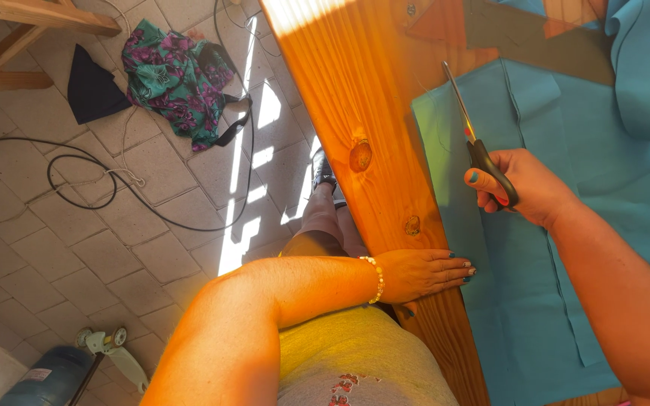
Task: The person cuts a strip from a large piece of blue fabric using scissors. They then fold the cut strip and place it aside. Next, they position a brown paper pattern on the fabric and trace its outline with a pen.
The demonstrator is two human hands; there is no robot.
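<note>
far left on the tiled floor (114, 248): a blue cylinder-shaped container (50, 380), contents not visible, a black cable (84, 192) and a crumpled floral cloth (178, 79). centre: left hand (423, 272) lies flat, fingers together, on the edge of the wooden table (355, 113), fingertips touching the blue fabric (551, 248). right: right hand (524, 188) clamped on the black handles of the scissors (475, 139), blades together and pointing away, above the fabric spread on the table.

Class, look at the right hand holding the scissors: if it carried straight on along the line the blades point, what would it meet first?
The right hand aims the scissors up the picture along the teal fabric. The blade tips look to be already at the fabric's far edge; beyond it lies bare wooden table. Depth is unclear, so the blades' height above the cloth is uncertain.
</note>
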